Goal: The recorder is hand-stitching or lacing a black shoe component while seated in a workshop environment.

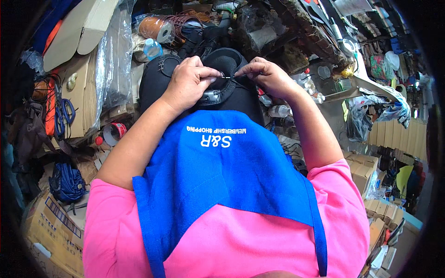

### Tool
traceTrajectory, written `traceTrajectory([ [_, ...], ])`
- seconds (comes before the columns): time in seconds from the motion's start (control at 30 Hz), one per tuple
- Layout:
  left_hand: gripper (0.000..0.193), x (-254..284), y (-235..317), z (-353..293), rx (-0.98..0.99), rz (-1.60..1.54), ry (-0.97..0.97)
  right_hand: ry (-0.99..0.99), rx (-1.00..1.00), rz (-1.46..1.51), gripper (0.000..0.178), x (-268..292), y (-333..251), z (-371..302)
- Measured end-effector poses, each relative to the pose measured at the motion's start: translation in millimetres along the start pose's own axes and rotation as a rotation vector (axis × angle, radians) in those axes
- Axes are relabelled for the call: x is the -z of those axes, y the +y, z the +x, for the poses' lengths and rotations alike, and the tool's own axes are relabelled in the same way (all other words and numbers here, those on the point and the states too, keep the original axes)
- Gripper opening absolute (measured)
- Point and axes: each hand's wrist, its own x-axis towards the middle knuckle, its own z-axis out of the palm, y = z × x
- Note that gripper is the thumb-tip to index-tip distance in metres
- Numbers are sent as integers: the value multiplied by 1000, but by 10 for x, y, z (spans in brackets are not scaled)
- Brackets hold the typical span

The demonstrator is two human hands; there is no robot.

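A black shoe (212, 97) rests on my lap, between black-clad legs, its opening facing up. Over it, my left hand (189, 79) pinches with thumb and index finger at one end of a thin strand (226, 77), part whitish and part dark. Across from it, the fingertips of my right hand (268, 75) are pressed together at the strand's other end. Whether this is thread or a needle is too small to tell. A loop of dark cord (168, 66) lies on the black cloth beside my left wrist.
A blue apron (208, 162) covers my front. On the left are cardboard sheets (79, 88), blue-handled scissors (65, 113) and a roll of tape (114, 133). An orange thread spool (155, 28) and a clear bottle (151, 48) stand ahead. Small bottles (280, 111) lie by my right forearm.
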Motion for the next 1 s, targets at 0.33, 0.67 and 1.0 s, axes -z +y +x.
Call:
traceTrajectory([
  [0.33, 13, -16, 13, 16, -24, -6, -4, -11, 40, 31, 43, -10, 59, 6],
  [0.67, 19, 29, 55, 89, -25, -146, -100, -58, 27, 143, 30, -25, 54, 1],
  [1.0, 18, 68, 59, 3, 129, -115, -63, 43, -136, 424, 25, -118, -30, -72],
])
